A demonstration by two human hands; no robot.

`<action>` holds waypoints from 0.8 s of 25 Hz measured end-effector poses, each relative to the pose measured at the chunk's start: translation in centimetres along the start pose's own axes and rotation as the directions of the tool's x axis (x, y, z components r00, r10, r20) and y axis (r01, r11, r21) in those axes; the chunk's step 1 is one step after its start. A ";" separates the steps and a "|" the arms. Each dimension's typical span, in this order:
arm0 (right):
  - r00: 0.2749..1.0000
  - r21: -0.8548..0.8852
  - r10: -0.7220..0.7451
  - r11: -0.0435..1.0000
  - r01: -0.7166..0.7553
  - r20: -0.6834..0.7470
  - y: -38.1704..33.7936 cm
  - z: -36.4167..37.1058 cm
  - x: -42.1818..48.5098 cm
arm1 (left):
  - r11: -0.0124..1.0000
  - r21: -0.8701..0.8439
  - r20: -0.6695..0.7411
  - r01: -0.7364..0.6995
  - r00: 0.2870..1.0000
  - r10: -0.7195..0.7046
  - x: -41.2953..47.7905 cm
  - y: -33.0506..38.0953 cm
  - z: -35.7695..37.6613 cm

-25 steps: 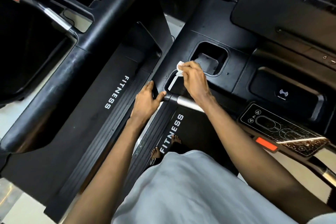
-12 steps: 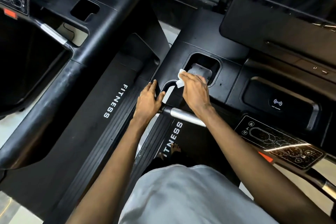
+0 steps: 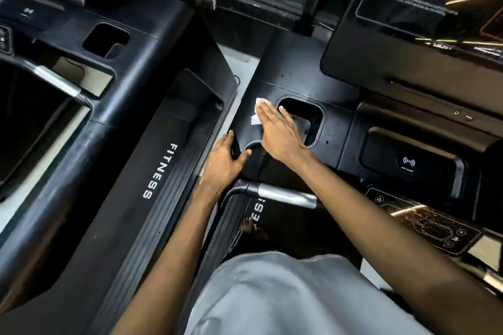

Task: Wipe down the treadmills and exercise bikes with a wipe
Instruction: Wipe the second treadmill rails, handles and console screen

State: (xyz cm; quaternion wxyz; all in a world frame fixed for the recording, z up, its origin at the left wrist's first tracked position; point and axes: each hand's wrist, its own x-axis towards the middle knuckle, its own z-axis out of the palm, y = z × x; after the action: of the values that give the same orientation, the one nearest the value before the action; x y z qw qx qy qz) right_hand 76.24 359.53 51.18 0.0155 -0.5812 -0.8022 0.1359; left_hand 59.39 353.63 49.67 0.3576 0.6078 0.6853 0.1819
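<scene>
Right hand [image 3: 280, 130]: lying flat, grip spread with fingers straight, pressing down on the wipe [image 3: 257, 114].
Wipe: white, sitting on the treadmill console [image 3: 288, 81] just left of the cup recess [image 3: 313, 114], mostly covered by the fingers.
Left hand [image 3: 223, 160]: resting against the console's left edge, grip loosely apart, thumb lying on top.
Handlebar [image 3: 285, 194]: passing beneath the right forearm.

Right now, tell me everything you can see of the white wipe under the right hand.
The wipe is a small white sheet, thin like paper or cloth, slightly crumpled. It lies on the black treadmill console, just left of the cup-holder recess. The right hand presses it down with straight fingers, hiding most of it; only its left edge shows.
</scene>
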 end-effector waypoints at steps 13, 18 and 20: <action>0.992 -0.035 0.127 0.991 -0.128 -0.026 1.6 -0.6 1.6 | 0.997 -0.038 0.078 -0.067 0.994 0.070 3.4 -0.6 -0.3; 0.988 -0.042 0.146 0.988 -0.148 -0.044 1.3 -0.3 2.1 | 0.996 -0.032 0.086 -0.083 0.993 0.085 3.8 -0.5 -0.3; 0.988 -0.055 0.129 0.989 -0.134 -0.082 1.7 -0.2 1.8 | 0.996 -0.044 0.086 -0.083 0.992 0.087 4.0 -0.4 -0.3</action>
State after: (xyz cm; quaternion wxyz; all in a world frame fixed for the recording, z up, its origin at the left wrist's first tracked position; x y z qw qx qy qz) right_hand 77.26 361.76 50.75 0.0203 -0.6379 -0.7646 0.0895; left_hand 58.91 357.48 48.55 0.3914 0.6365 0.6386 0.1838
